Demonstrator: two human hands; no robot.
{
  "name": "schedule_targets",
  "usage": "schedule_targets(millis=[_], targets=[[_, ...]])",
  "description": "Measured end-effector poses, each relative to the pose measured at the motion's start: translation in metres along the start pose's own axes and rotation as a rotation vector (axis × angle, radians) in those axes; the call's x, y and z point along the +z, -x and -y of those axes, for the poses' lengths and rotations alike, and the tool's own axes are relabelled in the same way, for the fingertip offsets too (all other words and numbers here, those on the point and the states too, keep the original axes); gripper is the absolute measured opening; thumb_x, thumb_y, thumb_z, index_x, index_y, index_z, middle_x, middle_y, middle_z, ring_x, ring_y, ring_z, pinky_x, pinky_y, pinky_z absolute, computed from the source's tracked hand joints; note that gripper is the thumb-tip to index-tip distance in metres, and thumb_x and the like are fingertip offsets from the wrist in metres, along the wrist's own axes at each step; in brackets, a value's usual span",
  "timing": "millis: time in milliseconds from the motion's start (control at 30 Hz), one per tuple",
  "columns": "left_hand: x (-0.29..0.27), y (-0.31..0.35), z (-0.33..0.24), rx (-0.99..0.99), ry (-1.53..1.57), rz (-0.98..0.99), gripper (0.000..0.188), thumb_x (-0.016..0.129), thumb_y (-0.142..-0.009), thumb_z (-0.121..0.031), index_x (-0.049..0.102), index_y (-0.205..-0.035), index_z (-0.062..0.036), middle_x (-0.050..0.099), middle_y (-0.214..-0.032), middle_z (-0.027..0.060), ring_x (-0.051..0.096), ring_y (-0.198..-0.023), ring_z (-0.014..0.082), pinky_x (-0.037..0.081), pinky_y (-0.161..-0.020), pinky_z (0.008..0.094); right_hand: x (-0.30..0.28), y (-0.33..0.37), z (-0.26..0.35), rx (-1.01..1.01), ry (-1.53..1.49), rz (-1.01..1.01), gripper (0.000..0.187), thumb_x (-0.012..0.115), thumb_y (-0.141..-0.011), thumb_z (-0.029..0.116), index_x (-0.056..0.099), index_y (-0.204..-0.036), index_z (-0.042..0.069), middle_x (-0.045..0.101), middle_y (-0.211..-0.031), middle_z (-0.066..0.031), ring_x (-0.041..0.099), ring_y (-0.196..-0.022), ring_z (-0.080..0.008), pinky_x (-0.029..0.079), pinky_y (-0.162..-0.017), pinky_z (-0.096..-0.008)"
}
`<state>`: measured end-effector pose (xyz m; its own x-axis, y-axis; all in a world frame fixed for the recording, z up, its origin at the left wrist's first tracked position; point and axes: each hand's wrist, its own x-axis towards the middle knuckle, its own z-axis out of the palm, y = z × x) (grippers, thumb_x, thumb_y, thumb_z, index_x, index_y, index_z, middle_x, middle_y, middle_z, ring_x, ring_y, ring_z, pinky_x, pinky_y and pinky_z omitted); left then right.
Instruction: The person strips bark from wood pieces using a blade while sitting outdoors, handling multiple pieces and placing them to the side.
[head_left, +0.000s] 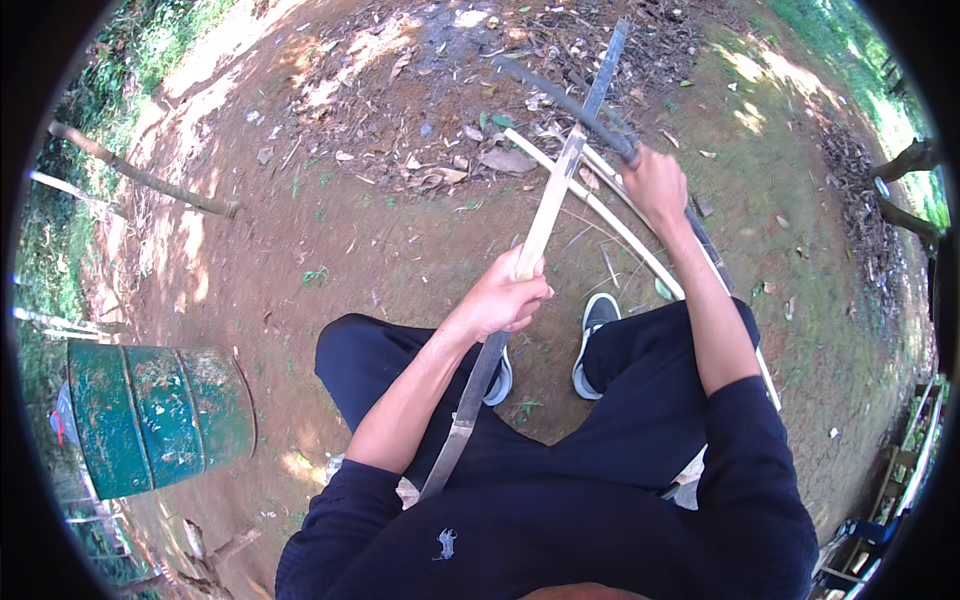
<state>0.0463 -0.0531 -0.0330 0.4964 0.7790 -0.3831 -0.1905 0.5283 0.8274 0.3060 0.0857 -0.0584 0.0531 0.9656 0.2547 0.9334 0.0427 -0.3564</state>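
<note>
My left hand (pixel 503 296) is wrapped round a long bamboo strip (pixel 553 205) that slants from beside my lap up toward the far leaf litter. Its middle stretch is pale and peeled, while both ends are dark. Closed on the handle of a machete (pixel 570 103), my right hand (pixel 655 188) is off to the right of the strip. The dark blade points up and left and crosses the strip near its far dark part; I cannot tell if they touch. Pale peeled strips (pixel 620 228) lie on the ground beneath, running toward my right knee.
A green metal drum (pixel 160 418) lies at the left. Dry leaves (pixel 440 175) cover the ground ahead. A wooden pole (pixel 150 172) stands at the upper left, and branches (pixel 908 160) come in at the right. My shoes (pixel 598 345) rest on bare earth.
</note>
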Motion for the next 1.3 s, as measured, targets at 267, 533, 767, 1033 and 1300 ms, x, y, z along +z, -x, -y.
schedule_targets(millis=[267,533,767,1033,1300], targets=[[0.002,-0.008,-0.011,0.067,-0.06,-0.054,0.025,0.056,-0.089,0.006,0.041,-0.097,-0.0122,0.042,-0.064,-0.005,0.032,-0.04,0.0012,0.023,-0.032,0.022,0.015,0.024,0.022,-0.366,0.027,-0.081,0.012,0.065,-0.083,0.02,0.065,-0.079,0.009,0.067,-0.064,-0.0106,0.069,-0.056,-0.0283,0.058,-0.056,-0.0438],[-0.003,0.001,-0.009,0.035,-0.053,-0.012,0.027,0.057,-0.088,0.007,0.042,-0.099,-0.0117,0.042,-0.065,-0.0053,0.031,-0.038,0.0007,0.021,-0.031,0.0216,-0.007,0.014,0.011,-0.062,-0.023,-0.146,0.019,0.067,-0.084,0.024,0.068,-0.08,0.005,0.069,-0.066,-0.0173,0.07,-0.058,-0.0331,0.058,-0.057,-0.0467],[0.004,-0.002,-0.014,0.033,-0.03,-0.055,0.029,0.058,-0.086,0.008,0.041,-0.099,-0.0117,0.04,-0.063,-0.0051,0.032,-0.038,0.0011,0.022,-0.031,0.0217,0.011,0.018,0.025,-0.199,-0.065,-0.128,0.012,0.068,-0.079,0.018,0.063,-0.075,0.008,0.064,-0.06,-0.0135,0.067,-0.056,-0.0325,0.054,-0.056,-0.0459],[0.001,0.001,-0.006,0.08,-0.157,-0.067,0.027,0.059,-0.084,0.007,0.042,-0.094,-0.0117,0.042,-0.063,-0.004,0.036,-0.04,0.0042,0.024,-0.033,0.0241,0.005,0.013,0.028,-0.367,-0.062,-0.196,0.015,0.067,-0.078,0.018,0.06,-0.073,0.006,0.064,-0.061,-0.0151,0.067,-0.058,-0.0354,0.054,-0.056,-0.0484],[0.001,-0.002,0.0,0.11,-0.293,-0.108,0.025,0.059,-0.083,0.004,0.043,-0.094,-0.011,0.045,-0.067,-0.0039,0.04,-0.043,0.0054,0.029,-0.036,0.0246,0.002,0.021,0.023,-0.293,-0.042,-0.094,0.017,0.069,-0.076,0.02,0.059,-0.074,0.006,0.064,-0.064,-0.0166,0.067,-0.064,-0.0382,0.053,-0.06,-0.0494]])
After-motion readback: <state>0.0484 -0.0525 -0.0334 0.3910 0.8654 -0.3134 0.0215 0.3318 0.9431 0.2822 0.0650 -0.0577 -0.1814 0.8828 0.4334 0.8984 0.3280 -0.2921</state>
